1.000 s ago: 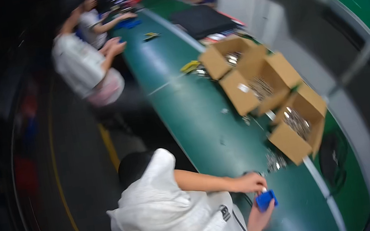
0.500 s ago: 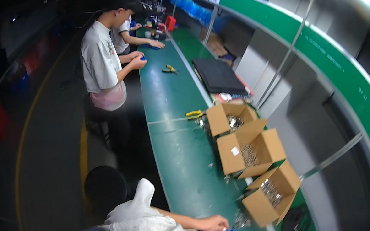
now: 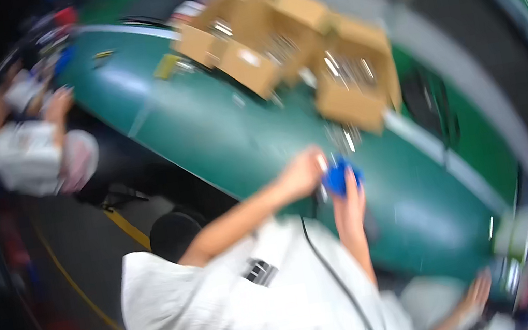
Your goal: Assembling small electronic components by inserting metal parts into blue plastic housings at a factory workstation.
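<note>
Blurred by motion, a small blue box-like part (image 3: 341,179) is gripped in my right hand (image 3: 351,203) above the green table. My left hand (image 3: 304,171) is at its left side, fingers pinched together; a small pale glint shows at the fingertips, too smeared to name. Just beyond both hands, small shiny metal pieces (image 3: 344,136) lie loose on the tabletop. The nearest open cardboard box (image 3: 351,104) stands behind them with more metal pieces inside.
More open cardboard boxes (image 3: 249,69) line the far side of the green table (image 3: 205,140). Yellow-handled pliers (image 3: 102,55) lie farther left. A co-worker (image 3: 28,157) is at the left, and another person's hand (image 3: 480,289) shows at lower right. A dark cable (image 3: 329,272) hangs over my shirt.
My view has swung right, so the table now runs diagonally and the boxes sit higher in the picture. My right hand still holds the blue part, with my left hand beside it.
</note>
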Available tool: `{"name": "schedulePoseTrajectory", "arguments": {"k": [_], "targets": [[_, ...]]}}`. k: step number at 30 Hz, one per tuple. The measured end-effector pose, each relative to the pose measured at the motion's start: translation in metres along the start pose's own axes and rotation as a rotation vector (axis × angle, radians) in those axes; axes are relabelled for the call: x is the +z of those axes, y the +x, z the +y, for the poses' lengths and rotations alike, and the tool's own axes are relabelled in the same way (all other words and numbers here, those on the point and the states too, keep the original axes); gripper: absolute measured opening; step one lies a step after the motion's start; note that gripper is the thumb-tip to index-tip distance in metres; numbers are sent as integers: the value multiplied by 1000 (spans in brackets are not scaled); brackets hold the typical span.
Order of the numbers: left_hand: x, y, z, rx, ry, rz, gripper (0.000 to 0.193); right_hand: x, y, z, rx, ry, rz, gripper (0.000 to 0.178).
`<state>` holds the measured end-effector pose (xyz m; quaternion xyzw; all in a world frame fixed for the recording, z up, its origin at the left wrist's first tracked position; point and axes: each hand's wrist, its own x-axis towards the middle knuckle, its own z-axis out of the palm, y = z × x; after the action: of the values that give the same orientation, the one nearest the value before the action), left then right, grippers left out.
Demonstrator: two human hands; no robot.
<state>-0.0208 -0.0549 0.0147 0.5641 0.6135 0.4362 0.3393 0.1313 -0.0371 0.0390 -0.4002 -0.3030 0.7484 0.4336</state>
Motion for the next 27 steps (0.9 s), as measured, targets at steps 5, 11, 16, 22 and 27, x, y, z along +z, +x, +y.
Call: {"name": "schedulePoseTrajectory", "arguments": {"k": [5,11,16,22,27], "targets": [[-15,10,47,112,-85,-2,13,-10,-19,-19,68,270,-106,43],[25,23,84,363,155,-217,15,-40,-52,-36,53,411,-47,53],[49,31,96,577,284,-335,20,-54,-56,-31,34,452,-11,50],[64,35,98,597,277,-390,18,-58,-53,-26,14,482,13,49],[72,34,98,623,295,-414,19,-65,-54,-23,-4,481,2,49]]}}
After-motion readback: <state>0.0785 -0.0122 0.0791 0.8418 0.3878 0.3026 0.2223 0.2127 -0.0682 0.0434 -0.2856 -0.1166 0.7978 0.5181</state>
